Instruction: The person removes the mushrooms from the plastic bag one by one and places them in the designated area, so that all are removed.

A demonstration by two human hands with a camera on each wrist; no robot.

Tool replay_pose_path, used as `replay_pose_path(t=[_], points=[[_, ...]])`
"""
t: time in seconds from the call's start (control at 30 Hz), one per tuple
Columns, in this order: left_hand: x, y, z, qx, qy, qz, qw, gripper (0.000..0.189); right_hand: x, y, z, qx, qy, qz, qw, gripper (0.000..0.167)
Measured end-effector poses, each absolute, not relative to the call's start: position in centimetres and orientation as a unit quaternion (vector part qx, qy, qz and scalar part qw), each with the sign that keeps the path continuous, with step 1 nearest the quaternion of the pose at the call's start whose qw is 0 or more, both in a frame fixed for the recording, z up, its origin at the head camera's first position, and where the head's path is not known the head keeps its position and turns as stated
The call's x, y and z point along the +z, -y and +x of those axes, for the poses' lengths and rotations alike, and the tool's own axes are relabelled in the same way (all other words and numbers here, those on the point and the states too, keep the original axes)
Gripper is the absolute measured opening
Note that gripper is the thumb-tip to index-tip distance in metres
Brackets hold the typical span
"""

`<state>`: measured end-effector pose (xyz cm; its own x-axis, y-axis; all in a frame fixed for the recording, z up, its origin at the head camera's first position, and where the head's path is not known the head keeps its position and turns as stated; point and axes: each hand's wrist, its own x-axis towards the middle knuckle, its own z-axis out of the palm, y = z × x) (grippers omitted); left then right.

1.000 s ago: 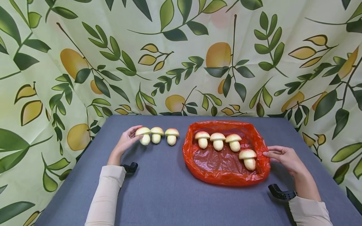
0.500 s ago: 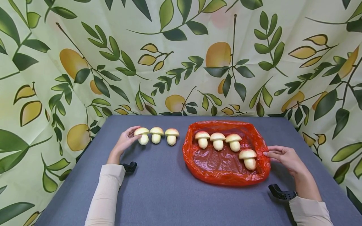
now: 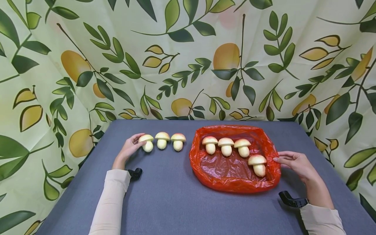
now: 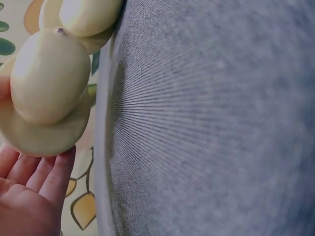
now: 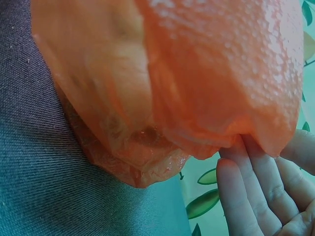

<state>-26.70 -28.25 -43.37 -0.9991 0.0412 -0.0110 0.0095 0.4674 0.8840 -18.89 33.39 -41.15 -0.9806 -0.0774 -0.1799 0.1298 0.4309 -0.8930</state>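
Observation:
In the head view, my left hand (image 3: pixel 131 147) holds a toy mushroom (image 3: pixel 147 147) by its cap, at the left end of a short row. Beside it stand a second mushroom (image 3: pixel 161 144) and a third mushroom (image 3: pixel 178 146). The left wrist view shows the held mushroom's pale stem (image 4: pixel 51 76) close up, with fingers under the cap. My right hand (image 3: pixel 296 164) pinches the right side of a red plastic bag (image 3: pixel 223 185), whose rim is spread wide. Several mushrooms lie inside, one of them a mushroom (image 3: pixel 258 167) near the right wall. Bag film (image 5: pixel 216 88) hides some right fingertips.
The grey cloth-covered table (image 3: pixel 176 209) reaches back to a hanging leaf-and-fruit patterned cloth (image 3: pixel 188 65). Each wrist wears a black camera; the left camera (image 3: pixel 135 174) sits above the tabletop, as does the right camera (image 3: pixel 292 199).
My left hand has shifted the held mushroom slightly left, and the gap to its neighbour has widened. The right hand and the bag have stayed in place.

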Motion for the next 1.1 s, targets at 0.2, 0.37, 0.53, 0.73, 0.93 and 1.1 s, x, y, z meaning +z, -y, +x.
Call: replay_pose_path(t=[0.2,0.37,0.53,0.73,0.93,1.1], points=[[-43.49,28.29,-27.0,0.512,-0.859,0.011,0.017,0.054,-41.16,-33.39,-18.89,-0.529,-0.843,0.018,0.097,0.018],[-43.5,28.16,-27.24,0.506,-0.862,0.009,0.018,0.053,-41.19,-33.43,-18.91,-0.525,-0.845,0.02,0.098,0.016],[-43.55,28.14,-27.24,0.514,-0.858,0.012,0.021,0.054,-41.16,-33.4,-18.92,-0.522,-0.847,0.02,0.098,0.013],[-43.52,28.22,-27.13,0.521,-0.853,0.02,0.025,0.055,-41.13,-33.29,-18.93,-0.516,-0.851,0.024,0.099,0.008],[-43.49,28.17,-27.37,0.49,-0.871,0.021,0.038,0.06,-41.16,-33.37,-18.91,-0.51,-0.853,0.028,0.102,0.01],[-43.44,28.17,-27.35,0.451,-0.891,0.019,0.041,0.068,-41.15,-33.38,-19.0,-0.511,-0.853,0.024,0.102,0.012]])
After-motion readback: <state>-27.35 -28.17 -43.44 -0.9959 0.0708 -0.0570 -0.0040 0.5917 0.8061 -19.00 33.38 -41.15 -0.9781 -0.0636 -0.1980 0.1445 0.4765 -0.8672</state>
